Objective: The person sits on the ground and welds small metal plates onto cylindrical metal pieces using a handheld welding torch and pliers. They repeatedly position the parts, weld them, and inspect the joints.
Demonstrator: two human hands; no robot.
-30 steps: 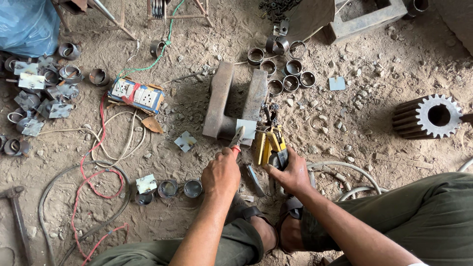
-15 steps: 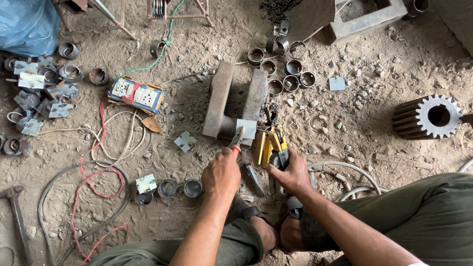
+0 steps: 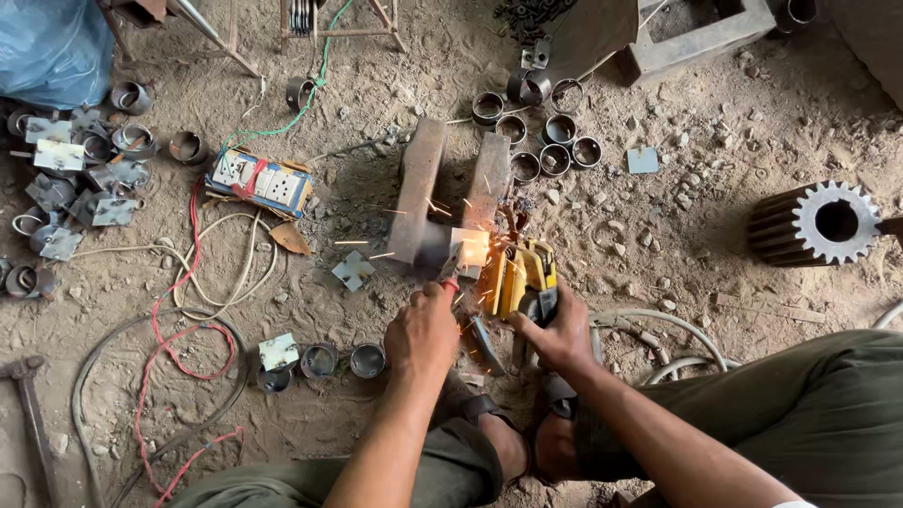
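Observation:
My left hand [image 3: 423, 329] grips a thin tool with a red handle [image 3: 450, 282] that reaches to a small square metal plate [image 3: 468, 246]. The plate rests at the near end of two upright steel blocks [image 3: 419, 183] on the dirt floor. My right hand [image 3: 562, 334] is closed on the body of a yellow angle grinder [image 3: 525, 273], whose head meets the plate. Bright sparks fly out to the left from where they touch. My sandalled feet sit just below both hands.
Several short steel rings [image 3: 546, 150] lie beyond the blocks and a few more [image 3: 320, 359] near my left knee. A boxed power strip [image 3: 259, 182], red and white cables [image 3: 188, 310], a heap of plates and rings [image 3: 66, 179], a hammer [image 3: 28, 404] and a large gear [image 3: 816, 223] surround me.
Sparks now spray from the plate where the grinder touches it; earlier there were none. Both hands have stayed almost in place.

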